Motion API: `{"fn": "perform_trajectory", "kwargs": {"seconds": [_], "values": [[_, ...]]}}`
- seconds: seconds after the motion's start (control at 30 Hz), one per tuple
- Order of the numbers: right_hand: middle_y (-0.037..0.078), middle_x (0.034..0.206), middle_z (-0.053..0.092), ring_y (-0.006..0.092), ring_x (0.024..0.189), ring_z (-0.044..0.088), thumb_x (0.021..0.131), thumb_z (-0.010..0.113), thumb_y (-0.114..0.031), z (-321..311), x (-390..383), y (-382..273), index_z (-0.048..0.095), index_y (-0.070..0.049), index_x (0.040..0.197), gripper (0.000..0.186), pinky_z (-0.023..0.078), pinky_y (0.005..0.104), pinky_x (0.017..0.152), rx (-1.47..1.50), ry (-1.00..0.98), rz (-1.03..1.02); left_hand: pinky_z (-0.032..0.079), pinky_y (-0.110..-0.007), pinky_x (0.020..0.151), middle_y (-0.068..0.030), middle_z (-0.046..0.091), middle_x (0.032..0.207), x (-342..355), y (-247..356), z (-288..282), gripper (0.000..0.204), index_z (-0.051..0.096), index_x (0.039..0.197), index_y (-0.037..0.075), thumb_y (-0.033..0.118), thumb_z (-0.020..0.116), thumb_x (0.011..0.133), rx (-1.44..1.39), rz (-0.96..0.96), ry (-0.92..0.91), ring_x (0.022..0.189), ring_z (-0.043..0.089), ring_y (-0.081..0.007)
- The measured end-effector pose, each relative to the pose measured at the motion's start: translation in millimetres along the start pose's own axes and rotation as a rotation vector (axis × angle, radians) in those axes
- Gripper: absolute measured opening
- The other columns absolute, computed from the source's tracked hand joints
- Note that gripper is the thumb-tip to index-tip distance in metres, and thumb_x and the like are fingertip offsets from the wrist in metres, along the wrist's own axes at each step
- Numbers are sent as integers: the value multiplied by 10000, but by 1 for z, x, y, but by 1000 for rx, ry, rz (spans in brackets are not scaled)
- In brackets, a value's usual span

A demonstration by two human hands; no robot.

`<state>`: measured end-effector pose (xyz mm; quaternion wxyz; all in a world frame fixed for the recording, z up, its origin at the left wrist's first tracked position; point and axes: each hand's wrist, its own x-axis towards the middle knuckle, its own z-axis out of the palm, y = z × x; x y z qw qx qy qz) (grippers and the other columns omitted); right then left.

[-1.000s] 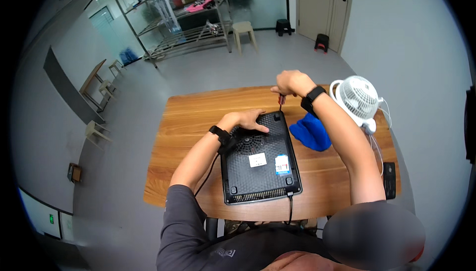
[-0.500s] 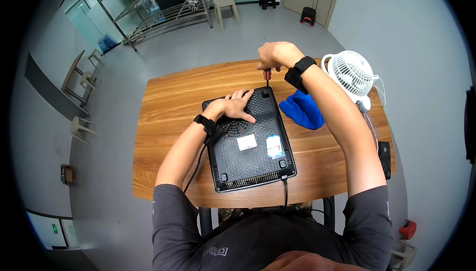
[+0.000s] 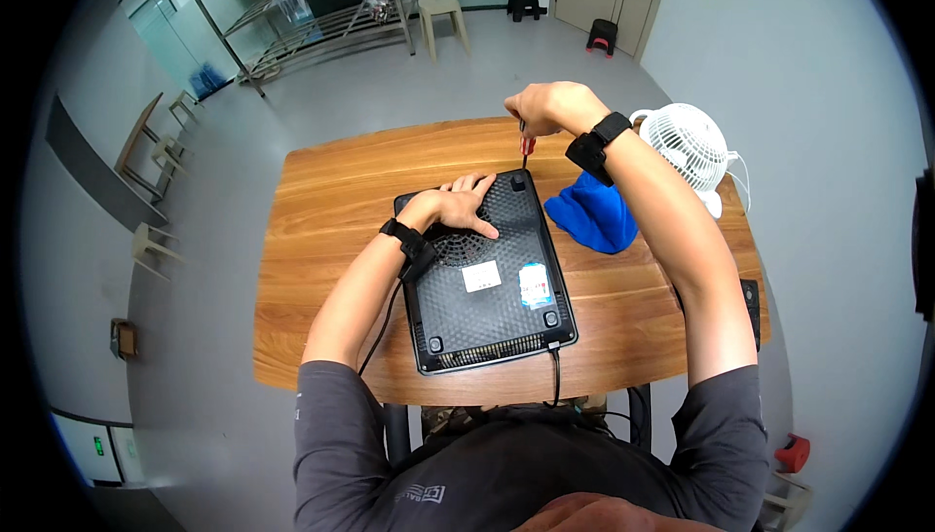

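Observation:
A flat black appliance (image 3: 477, 313), like an induction cooktop, lies bottom up on the wooden table. Small feet, a round vent grille, a white label and a blue-and-white sticker show on its underside. My left hand (image 3: 458, 209) rests on it beside the grille, fingers stretched out. Beyond its far right corner, my right hand (image 3: 547, 108) is closed round the handle of a screwdriver (image 3: 527, 148) with some red on it. The shaft points down at that corner; whether the tip sits in a screw is too small to tell.
A crumpled blue cloth (image 3: 596, 215) lies right of the appliance. Behind my right forearm stands a white fan (image 3: 685, 147) with its cable. A dark object (image 3: 750, 310) is at the table's right edge. A metal shelf (image 3: 331, 37) and stools stand farther back.
My right hand stays at the far right corner with its wrist and forearm turned slightly, and more of the screwdriver's handle shows. The left hand holds its place on the appliance.

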<state>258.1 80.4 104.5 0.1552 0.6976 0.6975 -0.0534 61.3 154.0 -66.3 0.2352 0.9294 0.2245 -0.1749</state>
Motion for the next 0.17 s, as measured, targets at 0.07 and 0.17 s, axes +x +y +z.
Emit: {"fn": "perform_trajectory", "kwargs": {"seconds": [0.07, 0.17], "values": [[147, 1130, 722, 330, 1067, 688, 880, 728, -462, 10, 14, 8, 591, -83, 1305, 586, 547, 457, 869, -30, -10, -29, 161, -550, 1227, -279, 114, 1633, 0, 4, -2, 1448, 35, 1611, 42, 830, 738, 620, 1, 2, -6, 1519, 109, -463], [141, 1278, 682, 317, 1134, 673, 839, 776, -444, 7, 31, 9, 551, -153, 1433, 698, 560, 451, 910, -3, -163, 73, 152, -547, 1233, -258, 114, 1640, -3, 3, 0, 1404, 54, 1610, 47, 833, 714, 652, 1, 15, -1, 1521, 104, -459]]}}
